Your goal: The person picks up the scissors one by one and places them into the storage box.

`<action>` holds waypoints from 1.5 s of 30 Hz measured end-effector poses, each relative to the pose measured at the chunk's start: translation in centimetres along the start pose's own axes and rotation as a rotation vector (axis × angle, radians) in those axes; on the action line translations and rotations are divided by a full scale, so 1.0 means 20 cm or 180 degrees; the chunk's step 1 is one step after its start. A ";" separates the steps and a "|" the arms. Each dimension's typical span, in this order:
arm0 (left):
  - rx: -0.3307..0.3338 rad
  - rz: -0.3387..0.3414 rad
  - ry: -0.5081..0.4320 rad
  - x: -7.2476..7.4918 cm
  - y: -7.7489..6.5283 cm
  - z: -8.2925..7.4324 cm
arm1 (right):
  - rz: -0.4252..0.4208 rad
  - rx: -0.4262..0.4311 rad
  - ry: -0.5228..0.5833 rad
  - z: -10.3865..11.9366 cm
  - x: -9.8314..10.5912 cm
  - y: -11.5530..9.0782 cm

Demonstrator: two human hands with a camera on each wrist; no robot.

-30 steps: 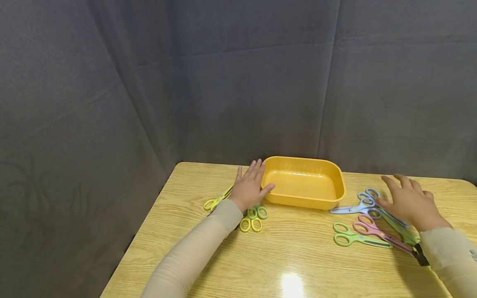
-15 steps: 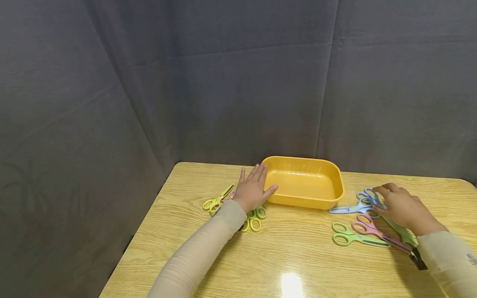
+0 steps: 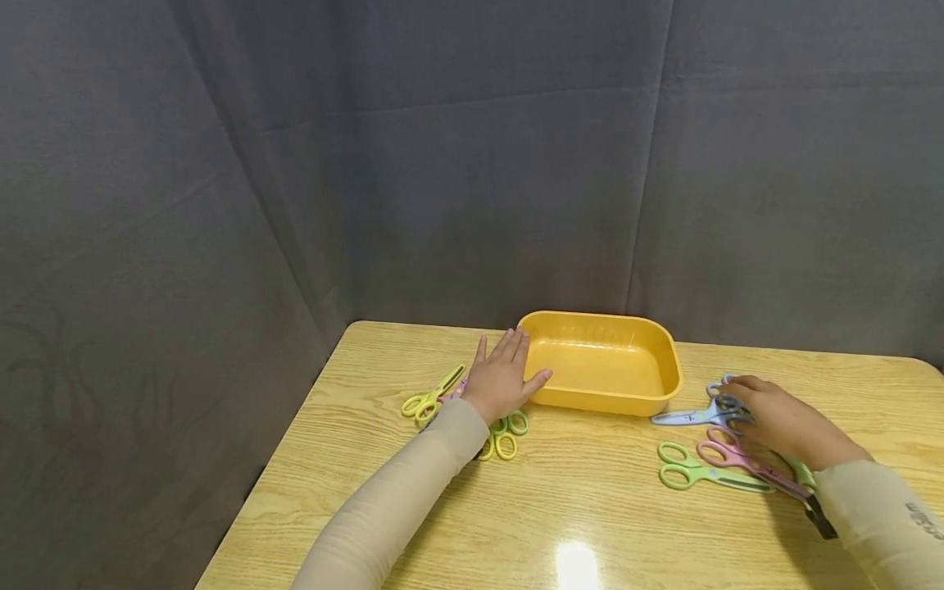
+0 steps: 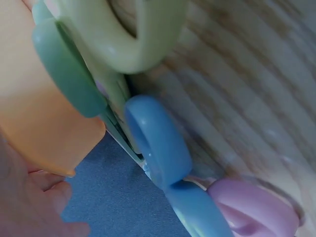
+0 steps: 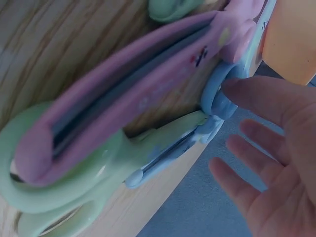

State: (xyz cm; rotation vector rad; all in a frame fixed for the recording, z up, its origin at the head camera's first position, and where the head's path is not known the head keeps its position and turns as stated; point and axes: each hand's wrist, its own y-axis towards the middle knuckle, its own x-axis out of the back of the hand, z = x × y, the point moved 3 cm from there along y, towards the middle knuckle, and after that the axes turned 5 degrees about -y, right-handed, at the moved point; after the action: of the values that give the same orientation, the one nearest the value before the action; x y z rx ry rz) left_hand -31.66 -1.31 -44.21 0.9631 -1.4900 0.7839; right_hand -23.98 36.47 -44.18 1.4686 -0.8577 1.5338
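Note:
My left hand (image 3: 497, 383) rests against the left end of a yellow plastic tray (image 3: 664, 404), its fingers straight and spread at the rim. Below that wrist lie green scissors (image 3: 518, 422) and yellow scissors (image 3: 506, 447), partly hidden by the sleeve. Over on the right, my right hand (image 3: 785, 422) reaches over blue scissors (image 3: 686, 416). In the right wrist view its thumb touches a blue handle loop (image 5: 216, 94), while the other fingers are loosely spread. Pink scissors (image 3: 726, 449) and green scissors (image 3: 689, 474) lie just in front of it.
Another pair of yellow scissors (image 3: 424, 404) lies left of my left hand, with pink scissors (image 3: 455, 391) behind it. Everything lies on a wood-grain table (image 3: 590, 508). A dark grey curtain (image 3: 479, 205) hangs behind and to the left.
My right hand has come down and leftward onto the blue scissors, its fingers less raised than before. The left hand has shifted slightly right along the tray's end.

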 end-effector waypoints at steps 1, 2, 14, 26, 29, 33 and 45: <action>-0.0001 -0.0004 0.0009 0.00 0.00 0.00 | 0.0031 0.0007 0.0014 0.00 0.00 0.00; 0.0005 0.0003 0.0022 0.00 0.00 0.00 | 0.0073 0.0009 0.0034 0.00 0.00 0.00; 0.0005 -0.0018 -0.0006 -0.03 0.00 0.02 | 0.0288 0.0134 0.0145 0.01 -0.02 0.02; 0.0046 -0.0008 -0.0035 -0.04 0.00 0.03 | 0.0137 0.0401 0.0004 0.02 -0.03 0.06; 0.0064 -0.0007 -0.0064 -0.04 0.00 0.03 | 0.0119 0.0445 0.0000 0.02 -0.02 0.06; 0.0053 -0.0011 -0.0106 -0.04 0.00 0.02 | 0.0141 0.0430 0.0019 0.01 -0.02 0.04; 0.0033 -0.0093 -0.0177 -0.02 -0.01 0.00 | 0.0113 0.0389 -0.0028 -0.01 -0.02 0.01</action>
State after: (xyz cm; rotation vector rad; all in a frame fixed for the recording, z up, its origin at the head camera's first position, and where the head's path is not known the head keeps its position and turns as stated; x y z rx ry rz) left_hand -31.41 -1.37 -44.63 1.0196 -1.5179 0.7499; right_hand -24.36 36.56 -44.54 1.5559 -0.8112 1.6318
